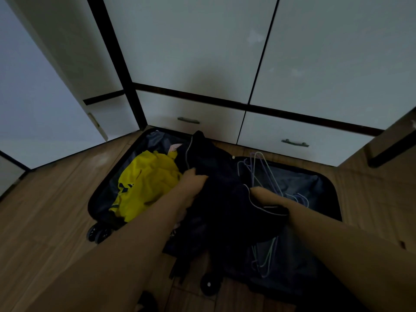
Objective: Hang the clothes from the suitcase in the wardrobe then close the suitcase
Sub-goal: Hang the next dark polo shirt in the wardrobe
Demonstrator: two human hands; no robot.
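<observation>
Wooden floor point(56, 221) with an open dark suitcase point(101, 199) flat on it, just before the wardrobe drawers point(202, 113).

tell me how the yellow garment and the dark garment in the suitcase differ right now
The yellow garment is bright, with dark striped trim; the dark garment is near black with thin pale piping. The yellow garment lies untouched in the left half of the suitcase; the dark garment is gripped by the left hand, and the right hand is buried in it. Both are crumpled.

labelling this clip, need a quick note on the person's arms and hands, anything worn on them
Both forearms are bare up to the frame's edge: no sleeves, gloves, watch or bracelet show. The left hand shows no rings. The right hand is mostly hidden in dark cloth, so rings there can't be checked. The light is dim.
</observation>
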